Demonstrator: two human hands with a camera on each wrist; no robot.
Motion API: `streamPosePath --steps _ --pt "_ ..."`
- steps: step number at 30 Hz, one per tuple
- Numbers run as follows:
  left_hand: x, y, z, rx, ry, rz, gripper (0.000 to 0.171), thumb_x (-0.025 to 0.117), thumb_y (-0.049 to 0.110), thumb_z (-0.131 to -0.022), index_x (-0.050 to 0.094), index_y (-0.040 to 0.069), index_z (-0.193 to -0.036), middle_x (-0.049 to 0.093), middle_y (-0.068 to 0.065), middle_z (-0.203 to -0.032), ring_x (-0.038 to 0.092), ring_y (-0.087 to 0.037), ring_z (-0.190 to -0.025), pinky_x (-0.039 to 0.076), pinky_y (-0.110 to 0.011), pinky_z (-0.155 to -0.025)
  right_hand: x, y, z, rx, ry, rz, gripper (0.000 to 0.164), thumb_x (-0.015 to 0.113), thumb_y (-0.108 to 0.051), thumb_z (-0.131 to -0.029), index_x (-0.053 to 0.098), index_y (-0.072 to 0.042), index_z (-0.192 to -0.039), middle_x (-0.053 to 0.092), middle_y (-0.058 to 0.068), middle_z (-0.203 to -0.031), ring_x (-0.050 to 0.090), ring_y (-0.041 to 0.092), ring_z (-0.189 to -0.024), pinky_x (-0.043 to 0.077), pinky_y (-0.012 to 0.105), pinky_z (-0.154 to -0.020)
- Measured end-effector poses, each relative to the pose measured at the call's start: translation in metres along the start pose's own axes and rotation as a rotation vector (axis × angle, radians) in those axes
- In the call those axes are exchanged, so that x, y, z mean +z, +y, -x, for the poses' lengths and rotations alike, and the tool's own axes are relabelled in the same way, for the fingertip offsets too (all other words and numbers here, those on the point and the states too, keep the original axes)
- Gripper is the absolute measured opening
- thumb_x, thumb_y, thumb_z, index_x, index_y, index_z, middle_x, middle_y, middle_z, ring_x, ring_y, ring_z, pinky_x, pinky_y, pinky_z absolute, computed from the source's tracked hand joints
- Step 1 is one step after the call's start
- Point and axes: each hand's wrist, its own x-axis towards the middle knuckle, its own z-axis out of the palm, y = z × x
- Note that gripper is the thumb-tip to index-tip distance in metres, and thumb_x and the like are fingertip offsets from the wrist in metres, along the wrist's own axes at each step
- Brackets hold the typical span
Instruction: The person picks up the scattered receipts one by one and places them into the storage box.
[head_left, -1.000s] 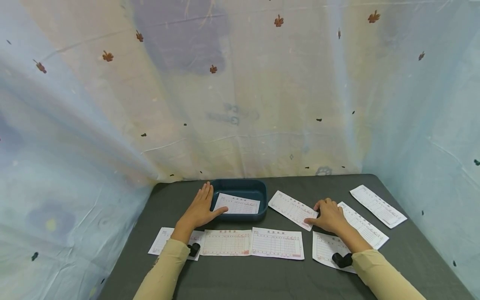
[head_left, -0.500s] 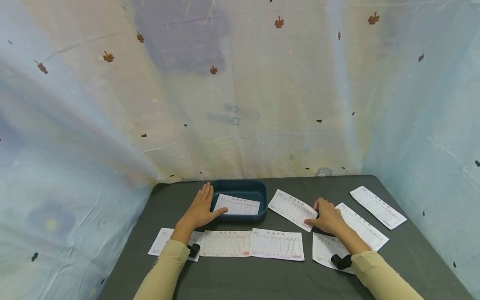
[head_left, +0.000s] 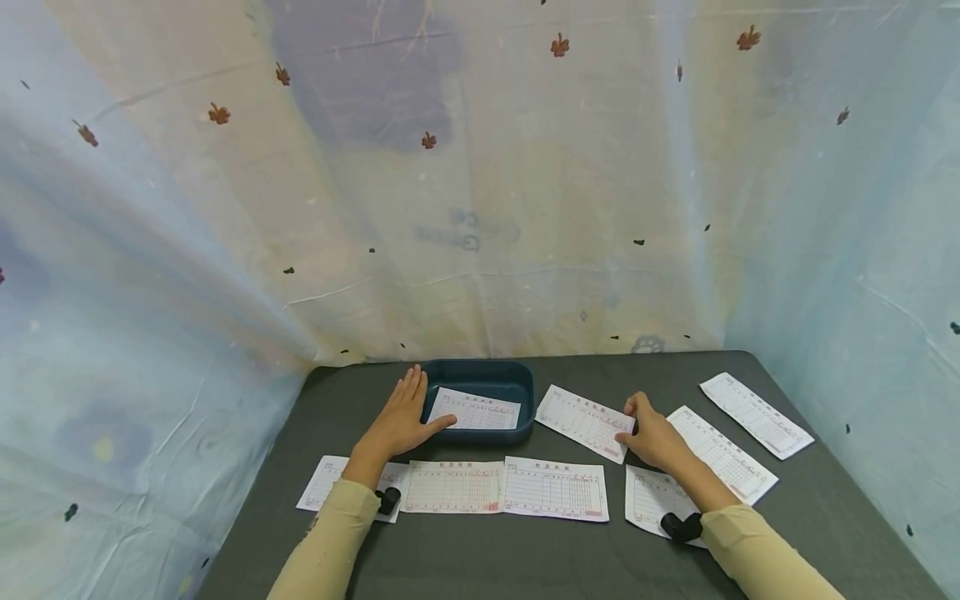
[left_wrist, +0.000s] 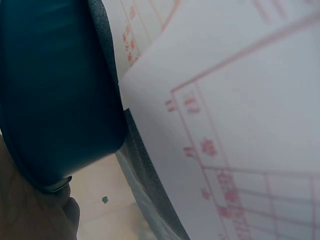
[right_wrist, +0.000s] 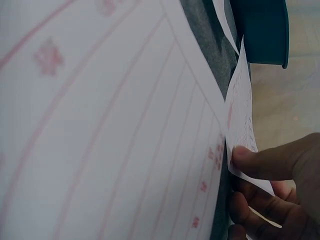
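Note:
My right hand [head_left: 652, 437] pinches the near right end of a white receipt form [head_left: 579, 419] printed with a red grid. In the right wrist view the thumb lies on top of this form [right_wrist: 241, 120] and the fingers are beneath. The form slants to the right of a dark teal tray [head_left: 480, 436]. With its fingers straight, my left hand [head_left: 397, 423] rests along the tray's left side, the thumb reaching over the near rim. Inside the tray lies another receipt form [head_left: 474, 408].
In front of the tray two forms [head_left: 453, 486] [head_left: 555, 489] lie side by side, and another [head_left: 322, 483] is partly under my left arm. Several more, including a far right one [head_left: 756, 414], lie around my right arm. A patterned curtain [head_left: 480, 208] hangs behind the dark table [head_left: 480, 554].
My right hand has shifted slightly left, its thumb drawn back to the form's edge. The form's far edge has dipped a little. My left hand and the tray stay put.

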Motion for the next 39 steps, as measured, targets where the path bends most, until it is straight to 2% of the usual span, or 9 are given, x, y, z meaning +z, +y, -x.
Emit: streamPosePath --steps 7,13,16,21,31,39 --pt "0.000 0.001 0.000 0.014 0.016 0.001 0.117 0.058 0.073 -0.100 0.011 -0.008 -0.168 0.004 -0.025 -0.178 0.003 -0.041 -0.166 0.011 -0.059 -0.133 0.000 0.002 0.000 -0.017 0.042 -0.024 0.039 0.077 -0.005 -0.095 0.050 0.000 -0.123 0.060 0.008 -0.084 0.055 0.020 -0.068 0.043 0.036 -0.060" --pt "-0.002 0.003 0.000 -0.009 -0.020 0.002 0.116 0.057 0.074 -0.100 0.006 -0.004 -0.169 -0.005 -0.019 -0.179 -0.005 -0.035 -0.166 0.003 -0.053 -0.135 -0.002 0.001 -0.001 -0.031 0.117 -0.058 0.033 0.073 -0.004 -0.097 0.056 0.004 -0.125 0.059 0.007 -0.086 0.053 0.018 -0.069 0.043 0.034 -0.061" --pt "-0.001 0.002 -0.001 -0.011 -0.029 0.001 0.116 0.056 0.074 -0.100 0.003 -0.002 -0.169 -0.007 -0.018 -0.178 -0.007 -0.034 -0.166 0.001 -0.053 -0.135 -0.002 0.000 0.000 -0.043 0.160 -0.078 0.030 0.073 -0.003 -0.098 0.058 0.003 -0.123 0.060 0.007 -0.086 0.054 0.017 -0.070 0.043 0.032 -0.060" --pt "0.000 0.001 -0.001 -0.011 -0.025 -0.011 0.117 0.054 0.076 -0.100 0.000 -0.001 -0.169 -0.005 -0.019 -0.179 -0.005 -0.035 -0.166 0.005 -0.054 -0.135 -0.004 -0.002 0.000 -0.064 0.217 -0.104 0.027 0.073 -0.002 -0.099 0.060 0.002 -0.122 0.061 0.006 -0.087 0.054 0.015 -0.069 0.041 0.029 -0.058" --pt "0.002 -0.003 -0.002 0.005 0.002 -0.012 0.118 0.055 0.077 -0.099 0.005 -0.004 -0.169 0.000 -0.022 -0.179 -0.002 -0.037 -0.166 0.006 -0.055 -0.134 -0.006 -0.004 -0.003 -0.080 0.292 -0.163 0.022 0.071 0.000 -0.100 0.062 -0.001 -0.120 0.063 0.008 -0.088 0.057 0.015 -0.072 0.043 0.026 -0.057" --pt "0.002 -0.003 -0.001 0.008 0.006 -0.007 0.118 0.055 0.077 -0.099 0.009 -0.006 -0.169 -0.002 -0.021 -0.179 -0.001 -0.038 -0.166 0.008 -0.056 -0.134 -0.011 -0.007 -0.007 -0.106 0.380 -0.213 0.023 0.070 0.002 -0.101 0.063 -0.003 -0.123 0.067 0.009 -0.090 0.058 0.014 -0.073 0.046 0.024 -0.061"
